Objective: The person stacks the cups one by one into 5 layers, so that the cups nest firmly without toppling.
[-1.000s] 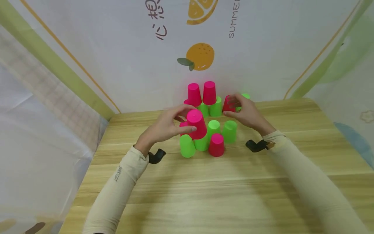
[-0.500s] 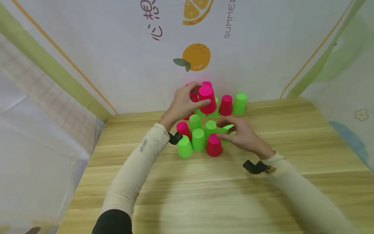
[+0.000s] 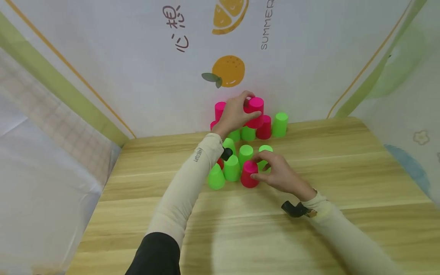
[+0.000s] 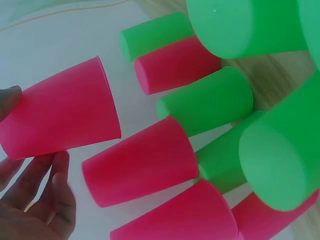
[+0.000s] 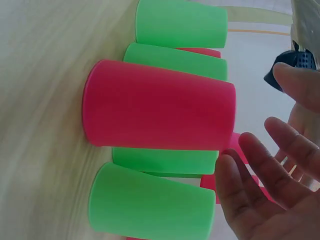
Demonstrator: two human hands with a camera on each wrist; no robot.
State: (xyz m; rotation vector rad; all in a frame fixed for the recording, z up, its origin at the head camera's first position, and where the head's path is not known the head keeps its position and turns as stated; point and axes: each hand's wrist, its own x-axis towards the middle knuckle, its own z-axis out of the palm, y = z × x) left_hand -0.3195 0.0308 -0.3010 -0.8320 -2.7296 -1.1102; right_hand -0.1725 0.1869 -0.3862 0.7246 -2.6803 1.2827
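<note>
Raised pink cup (image 3: 256, 112), inverted, pinched by its sides in the left hand (image 3: 235, 112), presumably to free its rim; right hand (image 3: 279, 172), fingers parted, empty, beside the front pink cup (image 3: 248, 178).

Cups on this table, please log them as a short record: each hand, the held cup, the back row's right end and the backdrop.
Left hand: pinching a pink cup
Held cup: mouth down, raised above the back row
Right hand: fingers apart, beside the front pink cup; contact unclear
Back row, right end: green cup, mouth down
Backdrop: white, printed orange
</note>
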